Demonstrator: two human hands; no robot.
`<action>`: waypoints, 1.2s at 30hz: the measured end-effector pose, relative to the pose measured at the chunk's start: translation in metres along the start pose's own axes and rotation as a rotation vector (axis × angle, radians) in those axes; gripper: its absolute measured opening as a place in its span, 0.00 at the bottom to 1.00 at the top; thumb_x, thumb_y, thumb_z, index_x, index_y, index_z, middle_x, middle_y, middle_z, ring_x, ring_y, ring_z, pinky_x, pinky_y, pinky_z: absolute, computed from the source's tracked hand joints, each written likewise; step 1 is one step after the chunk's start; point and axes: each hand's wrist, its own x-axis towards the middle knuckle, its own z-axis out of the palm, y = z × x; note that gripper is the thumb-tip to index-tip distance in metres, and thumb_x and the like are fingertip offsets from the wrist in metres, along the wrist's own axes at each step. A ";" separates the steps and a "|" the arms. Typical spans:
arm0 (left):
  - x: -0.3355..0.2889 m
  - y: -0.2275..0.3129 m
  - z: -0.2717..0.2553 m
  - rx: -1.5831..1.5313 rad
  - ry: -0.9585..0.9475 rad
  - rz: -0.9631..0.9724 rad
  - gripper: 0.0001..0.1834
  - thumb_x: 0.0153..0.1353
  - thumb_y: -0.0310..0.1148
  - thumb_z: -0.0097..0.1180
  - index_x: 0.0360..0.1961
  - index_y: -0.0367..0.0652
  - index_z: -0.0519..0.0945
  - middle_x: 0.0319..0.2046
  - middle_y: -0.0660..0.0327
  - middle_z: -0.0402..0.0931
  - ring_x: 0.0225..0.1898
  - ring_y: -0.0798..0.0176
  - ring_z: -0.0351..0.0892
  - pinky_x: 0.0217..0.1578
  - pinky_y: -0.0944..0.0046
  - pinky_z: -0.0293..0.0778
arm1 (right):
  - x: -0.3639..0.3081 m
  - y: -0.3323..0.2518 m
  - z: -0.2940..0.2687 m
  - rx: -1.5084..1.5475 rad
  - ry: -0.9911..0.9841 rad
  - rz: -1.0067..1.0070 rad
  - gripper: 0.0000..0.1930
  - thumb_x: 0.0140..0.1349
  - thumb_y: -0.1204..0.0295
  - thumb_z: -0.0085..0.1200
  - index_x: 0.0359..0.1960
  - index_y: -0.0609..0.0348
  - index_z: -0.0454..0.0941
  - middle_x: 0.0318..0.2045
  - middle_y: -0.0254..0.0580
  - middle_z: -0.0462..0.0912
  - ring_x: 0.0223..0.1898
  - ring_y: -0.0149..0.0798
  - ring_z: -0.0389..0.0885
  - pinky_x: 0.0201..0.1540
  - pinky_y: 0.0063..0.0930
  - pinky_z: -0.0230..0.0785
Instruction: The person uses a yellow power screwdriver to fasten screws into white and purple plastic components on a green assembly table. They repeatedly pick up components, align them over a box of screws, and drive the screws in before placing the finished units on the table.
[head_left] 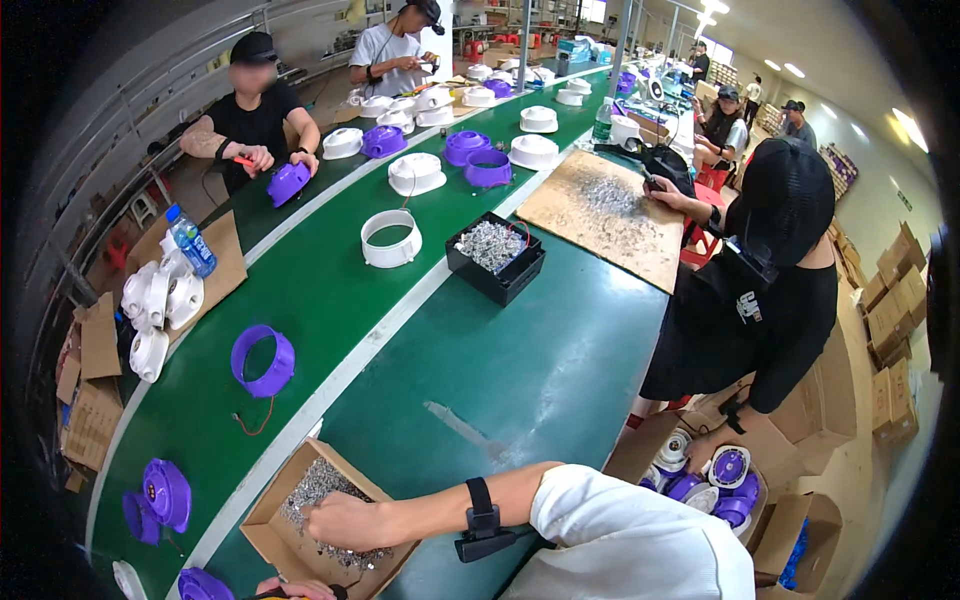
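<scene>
- Right hand [345, 522] reaches into cardboard box [268, 535], fingers curled on small grey metal screws [318, 485].
- Left hand [292, 589] at lower edge, grip unclear.
- Green surface [500, 390], smooth.

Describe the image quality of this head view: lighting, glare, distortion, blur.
Head view: strong fisheye bends the green conveyor belt into an arc, with black vignette at the corners; overhead ceiling lights blow out at upper right; the glossy dark green table shows soft sheen; the right hand in the cardboard box of screws looks fairly sharp; one co-worker's face is blurred.
</scene>
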 end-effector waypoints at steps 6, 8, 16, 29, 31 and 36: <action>0.000 0.003 0.000 -0.002 0.011 0.002 0.20 0.59 0.31 0.52 0.48 0.32 0.61 0.15 0.59 0.65 0.13 0.65 0.63 0.16 0.68 0.65 | 0.004 -0.003 0.002 -0.003 0.021 0.087 0.05 0.42 0.75 0.58 0.19 0.65 0.80 0.31 0.60 0.79 0.28 0.47 0.82 0.29 0.37 0.74; 0.001 0.004 0.000 -0.004 -0.005 0.017 0.20 0.59 0.31 0.52 0.48 0.32 0.61 0.15 0.59 0.65 0.13 0.65 0.63 0.16 0.68 0.65 | 0.005 -0.004 0.003 -0.026 0.008 0.118 0.07 0.41 0.75 0.58 0.23 0.67 0.79 0.35 0.60 0.77 0.30 0.46 0.81 0.30 0.35 0.74; -0.001 0.001 -0.007 0.045 -0.005 -0.030 0.19 0.60 0.36 0.53 0.44 0.33 0.63 0.14 0.58 0.66 0.14 0.65 0.65 0.18 0.68 0.67 | 0.002 -0.004 0.001 -0.080 -0.153 0.137 0.20 0.42 0.73 0.60 0.38 0.71 0.75 0.43 0.60 0.74 0.37 0.45 0.79 0.37 0.32 0.73; -0.009 -0.027 -0.023 0.016 0.076 -0.017 0.26 0.59 0.39 0.55 0.50 0.34 0.60 0.13 0.63 0.65 0.11 0.69 0.63 0.13 0.70 0.63 | 0.001 -0.002 -0.011 -0.121 -0.152 0.000 0.02 0.45 0.77 0.56 0.21 0.58 0.82 0.21 0.44 0.82 0.26 0.38 0.83 0.27 0.31 0.76; -0.009 -0.024 -0.024 0.060 0.062 -0.018 0.26 0.59 0.41 0.56 0.48 0.35 0.61 0.14 0.62 0.67 0.12 0.67 0.65 0.13 0.69 0.64 | 0.001 -0.004 -0.016 -0.097 -0.146 -0.007 0.03 0.46 0.76 0.55 0.21 0.58 0.82 0.22 0.44 0.82 0.27 0.39 0.84 0.27 0.30 0.76; -0.008 -0.017 -0.025 0.040 0.010 -0.049 0.25 0.58 0.42 0.59 0.44 0.37 0.61 0.14 0.61 0.67 0.13 0.66 0.66 0.15 0.67 0.67 | 0.003 -0.004 -0.017 -0.081 -0.300 -0.008 0.06 0.50 0.73 0.54 0.27 0.63 0.76 0.26 0.47 0.80 0.29 0.42 0.82 0.30 0.34 0.75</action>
